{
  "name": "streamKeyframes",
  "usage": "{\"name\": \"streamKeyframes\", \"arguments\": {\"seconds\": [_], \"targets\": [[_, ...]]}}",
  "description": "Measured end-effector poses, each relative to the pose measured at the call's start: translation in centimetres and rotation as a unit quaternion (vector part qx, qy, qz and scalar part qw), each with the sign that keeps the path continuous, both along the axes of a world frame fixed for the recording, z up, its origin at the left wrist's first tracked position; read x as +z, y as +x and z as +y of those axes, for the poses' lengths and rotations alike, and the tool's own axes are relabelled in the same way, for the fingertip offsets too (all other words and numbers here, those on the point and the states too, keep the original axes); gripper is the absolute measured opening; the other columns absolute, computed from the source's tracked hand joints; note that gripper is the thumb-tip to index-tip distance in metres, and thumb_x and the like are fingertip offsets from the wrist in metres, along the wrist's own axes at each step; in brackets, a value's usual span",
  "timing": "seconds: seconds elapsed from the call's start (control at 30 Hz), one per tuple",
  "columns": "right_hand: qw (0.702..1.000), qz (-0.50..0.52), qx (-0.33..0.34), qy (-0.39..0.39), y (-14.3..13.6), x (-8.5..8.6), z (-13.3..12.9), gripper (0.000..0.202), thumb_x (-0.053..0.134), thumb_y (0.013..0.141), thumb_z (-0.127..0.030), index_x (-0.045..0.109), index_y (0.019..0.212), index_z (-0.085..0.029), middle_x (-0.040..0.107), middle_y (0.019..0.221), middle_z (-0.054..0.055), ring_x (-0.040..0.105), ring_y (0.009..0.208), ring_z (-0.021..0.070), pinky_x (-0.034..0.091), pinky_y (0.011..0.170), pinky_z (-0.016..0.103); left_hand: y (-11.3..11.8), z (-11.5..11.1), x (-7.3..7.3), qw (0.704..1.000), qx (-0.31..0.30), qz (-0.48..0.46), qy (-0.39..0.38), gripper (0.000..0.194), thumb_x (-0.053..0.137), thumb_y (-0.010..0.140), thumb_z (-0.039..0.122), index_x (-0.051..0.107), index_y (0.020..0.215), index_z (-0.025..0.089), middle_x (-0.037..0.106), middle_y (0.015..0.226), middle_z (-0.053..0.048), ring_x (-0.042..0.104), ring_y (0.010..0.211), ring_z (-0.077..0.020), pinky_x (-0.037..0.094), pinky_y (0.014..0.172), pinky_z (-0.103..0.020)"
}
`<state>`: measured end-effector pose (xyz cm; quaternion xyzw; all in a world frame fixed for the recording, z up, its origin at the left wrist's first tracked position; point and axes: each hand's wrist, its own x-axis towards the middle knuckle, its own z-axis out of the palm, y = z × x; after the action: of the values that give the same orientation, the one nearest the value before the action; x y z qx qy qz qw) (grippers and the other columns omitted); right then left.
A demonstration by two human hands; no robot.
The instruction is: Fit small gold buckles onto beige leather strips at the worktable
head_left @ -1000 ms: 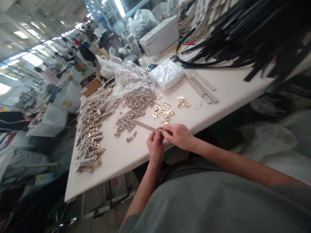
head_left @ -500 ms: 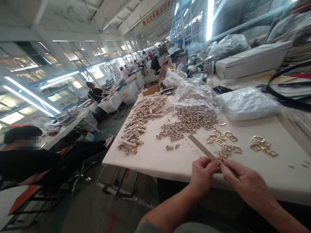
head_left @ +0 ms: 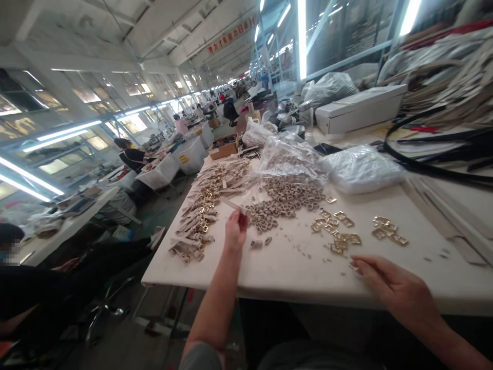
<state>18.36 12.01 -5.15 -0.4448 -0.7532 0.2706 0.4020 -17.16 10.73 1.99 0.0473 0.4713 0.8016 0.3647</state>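
Note:
My left hand is closed on one end of a flat beige strip, reaching over the table between the heap of small beige loops and the row of beige straps with gold buckles. Over the front edge of the table, my right hand has thumb and fingertips pinched together; what they hold, if anything, is too small to name. Loose gold buckles lie just beyond it, with another small group farther right.
Clear plastic bags and a white box stand at the back of the white table. Long beige strips and a black cord lie at right. A seated person is at far left.
My hands have come apart. The left hand has moved left and away from me with the strip, while the right hand stays near the table edge. The camera view has turned right.

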Motion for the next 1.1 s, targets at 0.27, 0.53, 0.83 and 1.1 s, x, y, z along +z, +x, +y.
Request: {"name": "streamKeyframes", "arguments": {"seconds": [0.27,0.53,0.83,1.1], "targets": [[0.999,-0.024,0.025,0.032,-0.6,0.5,-0.9,0.022,0.053,0.091,-0.036,0.072,0.094,-0.023,0.077,0.094,0.006,0.073,0.086,0.0231,0.054,0.081,0.034,-6.2,5.8,2.8,0.997,0.001,0.027,-0.066,0.023,0.045,0.102,0.021,0.063,0.097,0.008,0.067,0.067,-0.002,0.064,0.062,-0.0071,0.053,0.063,-0.016],[0.990,0.060,0.078,-0.104,-0.1,2.1,-0.5,0.021,0.053,0.093,-0.030,0.070,0.093,-0.018,0.075,0.082,0.004,0.069,0.070,0.0166,0.053,0.069,0.028,-2.5,2.4,1.2,0.987,-0.063,0.122,-0.079,0.022,0.047,0.097,0.013,0.067,0.088,0.019,0.073,0.074,0.002,0.069,0.069,-0.0081,0.054,0.063,-0.016],[0.929,-0.234,-0.284,-0.039,7.1,4.9,6.7,0.033,0.060,0.093,-0.038,0.067,0.117,-0.016,0.070,0.113,0.013,0.066,0.097,0.0239,0.047,0.079,0.031,6.7,-7.4,-2.0,0.932,-0.073,0.326,-0.139,0.016,0.074,0.067,0.047,0.075,0.082,0.051,0.078,0.091,0.018,0.070,0.112,-0.0287,0.058,0.098,-0.041],[0.917,-0.297,-0.254,-0.083,7.7,6.0,9.1,0.023,0.059,0.092,-0.031,0.071,0.105,-0.015,0.067,0.118,0.016,0.063,0.106,0.0259,0.045,0.083,0.032,10.9,-8.9,-2.6,0.938,-0.091,0.306,-0.138,0.012,0.075,0.065,0.048,0.076,0.076,0.049,0.079,0.093,0.010,0.067,0.112,-0.0333,0.057,0.095,-0.036]]}}
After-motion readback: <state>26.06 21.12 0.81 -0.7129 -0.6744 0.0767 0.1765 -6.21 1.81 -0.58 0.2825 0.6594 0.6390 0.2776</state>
